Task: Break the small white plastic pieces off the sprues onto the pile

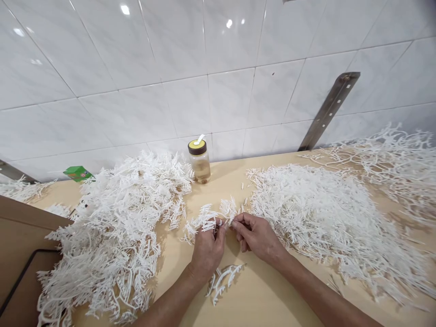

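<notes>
Between my left hand [208, 250] and my right hand [255, 234], white branched plastic-looking sprigs [207, 217] are held just above the table. The fingers of my left hand are closed round the stems, and the sprigs fan out beyond them. My right thumb and forefinger pinch at a small white sprig [228, 209], close to the left fingertips; the exact grip point is partly hidden. A loose white sprig [225, 279] lies on the table below my hands.
A large heap of white sprigs [136, 204] lies left, another heap [316, 209] right, and longer white branches [402, 168] far right. A lidded bottle [200, 165] of liquid stands behind my hands. Also there: a green box [77, 173], a brown box [27, 254], a metal bracket [329, 111] against the tiled wall.
</notes>
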`<state>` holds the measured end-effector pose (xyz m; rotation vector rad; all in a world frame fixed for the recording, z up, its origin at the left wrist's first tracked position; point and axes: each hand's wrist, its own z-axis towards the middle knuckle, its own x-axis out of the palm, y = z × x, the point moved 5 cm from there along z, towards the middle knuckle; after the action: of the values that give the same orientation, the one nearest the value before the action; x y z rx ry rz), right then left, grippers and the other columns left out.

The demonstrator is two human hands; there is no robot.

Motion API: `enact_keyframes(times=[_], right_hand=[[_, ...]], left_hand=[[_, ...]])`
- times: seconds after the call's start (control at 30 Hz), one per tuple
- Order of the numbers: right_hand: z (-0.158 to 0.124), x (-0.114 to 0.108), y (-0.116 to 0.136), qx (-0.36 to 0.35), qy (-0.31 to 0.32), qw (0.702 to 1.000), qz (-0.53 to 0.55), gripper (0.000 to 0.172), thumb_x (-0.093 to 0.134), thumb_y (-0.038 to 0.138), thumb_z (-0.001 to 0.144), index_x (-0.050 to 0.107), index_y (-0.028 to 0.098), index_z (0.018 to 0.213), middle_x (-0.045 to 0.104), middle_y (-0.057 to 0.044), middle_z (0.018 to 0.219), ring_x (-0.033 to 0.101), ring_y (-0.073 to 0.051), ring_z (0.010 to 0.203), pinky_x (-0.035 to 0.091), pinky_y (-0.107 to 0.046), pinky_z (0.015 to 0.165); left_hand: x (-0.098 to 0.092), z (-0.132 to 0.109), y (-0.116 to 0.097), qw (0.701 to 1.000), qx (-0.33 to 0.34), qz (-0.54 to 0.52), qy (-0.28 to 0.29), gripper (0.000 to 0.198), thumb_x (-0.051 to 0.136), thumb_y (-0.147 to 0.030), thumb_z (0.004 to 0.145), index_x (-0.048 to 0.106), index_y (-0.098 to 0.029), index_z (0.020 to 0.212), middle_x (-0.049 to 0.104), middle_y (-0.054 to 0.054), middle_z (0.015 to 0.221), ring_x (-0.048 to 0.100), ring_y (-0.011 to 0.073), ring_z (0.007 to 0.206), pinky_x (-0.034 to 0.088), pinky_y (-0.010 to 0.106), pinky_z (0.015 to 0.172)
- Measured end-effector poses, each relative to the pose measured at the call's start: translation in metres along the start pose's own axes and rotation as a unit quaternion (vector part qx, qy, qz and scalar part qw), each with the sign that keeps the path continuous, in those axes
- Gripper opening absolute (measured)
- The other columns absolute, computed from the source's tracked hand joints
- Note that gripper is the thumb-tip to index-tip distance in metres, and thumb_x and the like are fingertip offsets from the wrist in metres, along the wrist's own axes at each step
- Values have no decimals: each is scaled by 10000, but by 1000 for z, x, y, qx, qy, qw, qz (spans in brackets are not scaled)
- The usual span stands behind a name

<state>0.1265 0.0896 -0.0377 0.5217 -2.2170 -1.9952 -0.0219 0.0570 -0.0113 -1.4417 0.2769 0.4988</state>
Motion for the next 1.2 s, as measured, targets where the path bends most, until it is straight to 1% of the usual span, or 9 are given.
enact_keyframes(times=[0.17, 0.23, 0.33, 0.4, 0.63, 0.73, 0.87, 1.0, 1.2], right_hand=[[-5, 1, 5, -59, -42, 995, -75, 204, 504, 348, 907, 521, 219, 751, 605, 35, 625, 579, -125, 391, 462, -260, 450], [-7, -1, 8, -82, -79, 988, -101, 182, 485, 323, 906, 525, 220, 762, 602, 25, 629, 566, -126, 384, 455, -270, 449], [-6, -9, 7, -70, -153, 980, -107, 189, 477, 341, 909, 526, 215, 777, 566, 32, 562, 542, -128, 364, 441, -267, 435], [-4, -12, 3, -56, -171, 979, -96, 194, 496, 373, 904, 534, 210, 806, 541, 45, 520, 543, -132, 360, 435, -256, 423], [-3, -10, -11, -40, -149, 988, -1, 258, 586, 452, 866, 571, 202, 929, 526, 52, 536, 501, -126, 370, 448, -252, 377], [-6, -9, -7, -70, -145, 987, -16, 238, 596, 414, 857, 592, 197, 956, 532, 37, 562, 493, -125, 404, 442, -249, 391], [-11, -10, 6, -142, -168, 974, -58, 205, 592, 364, 856, 642, 188, 947, 629, -49, 780, 552, -140, 552, 438, -251, 459], [-13, -10, 13, -134, -167, 975, -63, 240, 571, 416, 889, 644, 188, 892, 578, -14, 667, 507, -140, 554, 408, -253, 492], [-13, -7, 25, -137, -97, 984, -59, 338, 542, 490, 905, 642, 174, 840, 584, -8, 664, 502, -136, 583, 419, -251, 548]], left_hand=[[0, 0, 1, 999, -7, 47, 4, 180, 525, -295, 856, 577, -199, 713, 519, -11, 609, 456, 151, 571, 337, 274, 598], [-1, -1, -1, 999, -3, 37, 5, 192, 533, -279, 841, 535, -208, 663, 478, -20, 582, 421, 146, 553, 314, 270, 579], [-1, -4, -3, 1000, -14, 7, 18, 224, 559, -280, 821, 490, -217, 618, 417, -36, 538, 375, 138, 522, 280, 262, 542], [0, -5, -1, 999, -30, -12, 17, 217, 567, -297, 821, 502, -217, 630, 415, -44, 529, 373, 133, 512, 288, 256, 537], [3, -5, 16, 987, -101, -120, -38, 274, 579, -449, 855, 592, -186, 782, 528, -31, 614, 442, 115, 546, 363, 241, 578], [4, -4, 18, 980, -114, -162, -33, 300, 603, -472, 840, 598, -176, 793, 563, -15, 634, 469, 113, 553, 376, 238, 573], [5, -3, 18, 973, -121, -197, -22, 315, 617, -485, 831, 597, -175, 778, 593, -7, 624, 508, 116, 550, 397, 234, 563], [5, -3, 17, 974, -104, -201, -22, 279, 620, -458, 834, 607, -179, 840, 635, -5, 659, 541, 116, 556, 429, 239, 587], [3, -3, 7, 991, -45, -127, -13, 278, 594, -437, 863, 656, -175, 793, 650, 18, 682, 590, 151, 646, 444, 250, 638]])
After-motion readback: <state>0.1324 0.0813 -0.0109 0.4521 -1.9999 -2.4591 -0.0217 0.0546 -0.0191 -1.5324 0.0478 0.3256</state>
